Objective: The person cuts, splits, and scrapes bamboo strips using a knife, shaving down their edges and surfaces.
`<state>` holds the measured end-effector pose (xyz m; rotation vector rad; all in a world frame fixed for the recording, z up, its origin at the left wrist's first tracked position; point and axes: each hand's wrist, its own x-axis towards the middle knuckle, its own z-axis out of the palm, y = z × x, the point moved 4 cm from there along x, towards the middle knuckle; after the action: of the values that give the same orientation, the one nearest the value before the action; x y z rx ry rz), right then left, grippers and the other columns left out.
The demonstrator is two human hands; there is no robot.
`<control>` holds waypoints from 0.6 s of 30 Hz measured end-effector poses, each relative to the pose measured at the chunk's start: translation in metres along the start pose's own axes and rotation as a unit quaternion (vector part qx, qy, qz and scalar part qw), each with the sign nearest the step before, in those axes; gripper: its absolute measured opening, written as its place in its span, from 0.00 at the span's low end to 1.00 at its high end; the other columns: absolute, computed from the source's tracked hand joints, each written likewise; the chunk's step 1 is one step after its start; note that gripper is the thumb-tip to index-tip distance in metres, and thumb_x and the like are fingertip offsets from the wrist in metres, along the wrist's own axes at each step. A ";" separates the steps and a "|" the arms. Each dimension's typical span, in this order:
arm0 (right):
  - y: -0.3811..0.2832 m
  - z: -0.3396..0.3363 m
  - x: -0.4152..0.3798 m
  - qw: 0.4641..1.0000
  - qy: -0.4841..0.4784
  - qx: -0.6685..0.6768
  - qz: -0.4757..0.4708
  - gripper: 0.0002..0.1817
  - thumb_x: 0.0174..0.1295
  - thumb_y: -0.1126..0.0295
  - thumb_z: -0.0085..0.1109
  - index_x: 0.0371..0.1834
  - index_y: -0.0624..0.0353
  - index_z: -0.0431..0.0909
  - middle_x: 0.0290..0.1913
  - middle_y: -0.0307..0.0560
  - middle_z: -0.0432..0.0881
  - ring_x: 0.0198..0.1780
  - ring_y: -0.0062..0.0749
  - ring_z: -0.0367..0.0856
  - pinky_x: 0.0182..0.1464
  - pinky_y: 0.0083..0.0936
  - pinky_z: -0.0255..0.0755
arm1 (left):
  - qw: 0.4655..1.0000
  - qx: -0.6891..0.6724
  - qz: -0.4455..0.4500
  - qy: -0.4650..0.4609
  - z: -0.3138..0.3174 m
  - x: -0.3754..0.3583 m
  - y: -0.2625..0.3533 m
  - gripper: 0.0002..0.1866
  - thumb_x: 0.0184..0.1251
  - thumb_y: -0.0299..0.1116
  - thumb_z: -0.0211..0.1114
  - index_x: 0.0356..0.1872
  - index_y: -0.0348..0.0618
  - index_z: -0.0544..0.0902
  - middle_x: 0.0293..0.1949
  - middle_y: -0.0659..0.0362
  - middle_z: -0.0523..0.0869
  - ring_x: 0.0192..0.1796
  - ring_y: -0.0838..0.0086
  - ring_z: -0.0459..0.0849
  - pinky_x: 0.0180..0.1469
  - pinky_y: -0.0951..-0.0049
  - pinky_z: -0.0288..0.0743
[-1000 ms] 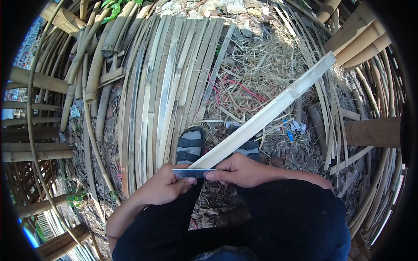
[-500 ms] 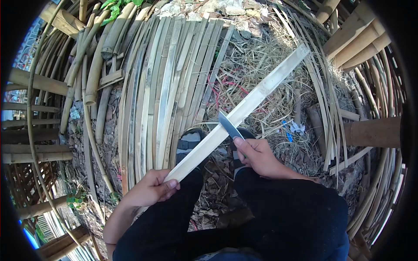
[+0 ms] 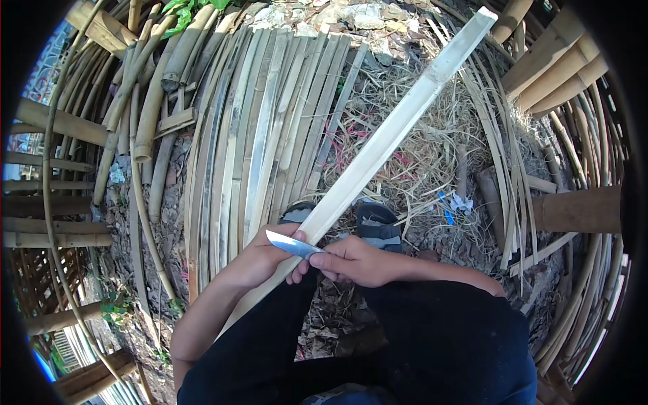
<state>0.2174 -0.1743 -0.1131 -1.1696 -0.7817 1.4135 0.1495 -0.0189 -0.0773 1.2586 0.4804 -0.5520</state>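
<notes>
A long pale bamboo strip [image 3: 388, 145] slants from my left thigh up to the far right. My left hand [image 3: 264, 256] wraps around its lower part. In my right hand [image 3: 352, 262] is a knife [image 3: 293, 245], thumb pressed on the blade's near end and the handle hidden in the fingers. The bright blade lies across the strip and over the left hand's fingers, pointing left. Both hands are close together above my lap.
Many split bamboo strips [image 3: 270, 128] lie side by side on the ground at front left. Curly shavings [image 3: 405, 115] with red string cover the ground ahead. Thick bamboo poles [image 3: 577, 207] stand at the right, and bamboo railings [image 3: 57, 127] at the left.
The strip's far end has moved up and away. My right hand and the knife have come down and left along it, close to my left hand, which has risen slightly.
</notes>
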 end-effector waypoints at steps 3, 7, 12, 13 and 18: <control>-0.002 -0.001 -0.004 0.999 0.028 -0.021 0.003 0.31 0.76 0.47 0.48 0.20 0.60 0.74 0.17 0.34 0.70 0.21 0.18 0.66 0.24 0.23 0.61 | 0.999 0.033 0.012 -0.003 0.009 0.000 -0.003 0.21 0.80 0.45 0.53 0.34 0.38 0.80 0.22 0.59 0.82 0.22 0.77 0.81 0.24 0.78 0.75; 0.005 -0.002 -0.013 0.995 0.042 -0.087 -0.007 0.32 0.75 0.46 0.50 0.20 0.63 0.76 0.16 0.36 0.69 0.20 0.21 0.66 0.24 0.26 0.62 | 0.995 0.082 -0.008 -0.048 0.014 0.003 -0.006 0.23 0.81 0.50 0.50 0.35 0.40 0.79 0.20 0.63 0.78 0.20 0.81 0.77 0.22 0.80 0.70; -0.001 -0.006 -0.021 0.985 0.078 -0.153 0.022 0.31 0.74 0.46 0.52 0.24 0.65 0.78 0.15 0.41 0.69 0.20 0.23 0.67 0.25 0.30 0.63 | 0.994 0.058 -0.028 -0.084 0.016 0.007 -0.008 0.24 0.80 0.52 0.51 0.33 0.41 0.78 0.20 0.64 0.76 0.19 0.82 0.75 0.21 0.81 0.68; -0.002 -0.007 -0.023 0.981 0.087 -0.168 0.036 0.31 0.73 0.46 0.52 0.25 0.65 0.79 0.15 0.43 0.69 0.20 0.24 0.67 0.26 0.31 0.64 | 0.994 0.058 -0.028 -0.084 0.016 0.007 -0.007 0.24 0.80 0.52 0.51 0.33 0.41 0.78 0.20 0.64 0.76 0.19 0.82 0.75 0.21 0.81 0.68; -0.001 -0.028 -0.035 0.976 0.196 -0.090 0.030 0.31 0.76 0.47 0.49 0.20 0.61 0.73 0.15 0.37 0.67 0.20 0.20 0.63 0.25 0.25 0.61 | 0.993 -0.042 -0.067 -0.083 0.001 -0.009 -0.015 0.23 0.78 0.51 0.54 0.33 0.39 0.80 0.19 0.64 0.75 0.18 0.82 0.73 0.20 0.81 0.66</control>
<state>0.2417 -0.2124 -0.1123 -1.5662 -0.6046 1.1239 0.1330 -0.0220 -0.0828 1.0959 0.4444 -0.7367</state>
